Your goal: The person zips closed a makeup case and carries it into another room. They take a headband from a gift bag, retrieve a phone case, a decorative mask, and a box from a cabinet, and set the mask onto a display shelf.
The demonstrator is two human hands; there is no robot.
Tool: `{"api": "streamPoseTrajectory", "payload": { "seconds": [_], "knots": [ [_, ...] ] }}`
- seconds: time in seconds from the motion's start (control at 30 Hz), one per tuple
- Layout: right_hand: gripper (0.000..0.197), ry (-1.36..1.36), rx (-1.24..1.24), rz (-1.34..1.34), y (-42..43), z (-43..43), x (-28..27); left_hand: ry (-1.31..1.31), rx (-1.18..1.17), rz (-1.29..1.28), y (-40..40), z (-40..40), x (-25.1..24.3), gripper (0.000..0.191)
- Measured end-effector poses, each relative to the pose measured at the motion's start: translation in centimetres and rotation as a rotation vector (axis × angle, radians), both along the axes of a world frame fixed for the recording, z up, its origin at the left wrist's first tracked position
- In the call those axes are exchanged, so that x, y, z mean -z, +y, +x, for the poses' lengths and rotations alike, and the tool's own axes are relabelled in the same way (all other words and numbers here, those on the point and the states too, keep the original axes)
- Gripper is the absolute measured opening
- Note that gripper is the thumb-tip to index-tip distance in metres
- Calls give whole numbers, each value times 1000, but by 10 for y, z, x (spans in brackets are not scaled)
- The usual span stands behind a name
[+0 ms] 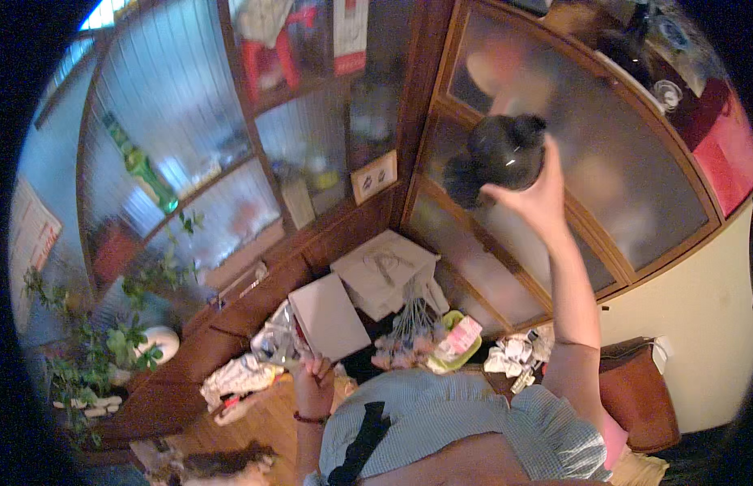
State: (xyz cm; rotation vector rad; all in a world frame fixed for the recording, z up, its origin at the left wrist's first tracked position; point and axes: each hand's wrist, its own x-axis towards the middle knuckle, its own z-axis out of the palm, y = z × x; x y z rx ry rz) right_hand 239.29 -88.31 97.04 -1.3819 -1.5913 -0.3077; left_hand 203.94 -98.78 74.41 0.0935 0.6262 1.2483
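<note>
My right hand (pixel 543 203) is raised in front of the frosted cabinet door (pixel 625 200), its thumb and fingers around a glossy black rounded vessel (pixel 507 149). The vessel's exact kind is unclear. Lower down, my left hand (pixel 314 379) is in front of my body with its fingers curled. A clear, see-through object (pixel 278 346) shows at its fingertips; blur hides its shape and whether the fingers grip it. Just beyond that hand stands a pale box (pixel 330 319).
A glass-fronted cabinet (pixel 303 146) with a green bottle (pixel 143 170) behind its panes runs along the left. Leafy plants (pixel 118 334) stand before it. Below are a white bag (pixel 382 261), dried flowers (pixel 410 331), a green basket (pixel 470 349) and crumpled cloth (pixel 240 383). A brown bin-like object (pixel 637 395) stands at right.
</note>
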Motion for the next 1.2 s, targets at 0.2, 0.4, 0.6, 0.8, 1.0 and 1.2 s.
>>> {"api": "streamPoseTrajectory", "payload": {
  "seconds": [0.2, 0.4, 0.6, 0.8, 1.0, 1.2],
  "knots": [
    [84, 76, 55, -141, -11, 20, -12, -50, -29, -49, -2, -4, 0, 23],
    [77, 321, -155, -196, -31, 40, -52, -88, 31, 8, -5, -31, 33, 22],
    [59, 413, -393, -200, -44, 54, -144, 77, 92, -126, 0, -17, -7, 36],
    [54, 623, -310, -532, -7, 95, -241, 11, 79, 128, 16, -10, 34, 33],
    [60, 657, -134, -648, 56, 122, -275, 163, 154, 29, 12, 4, -2, 34],
    [73, 562, 55, -356, 97, 139, -293, 63, 99, 202, 6, 10, 48, 29]
  ]
}}
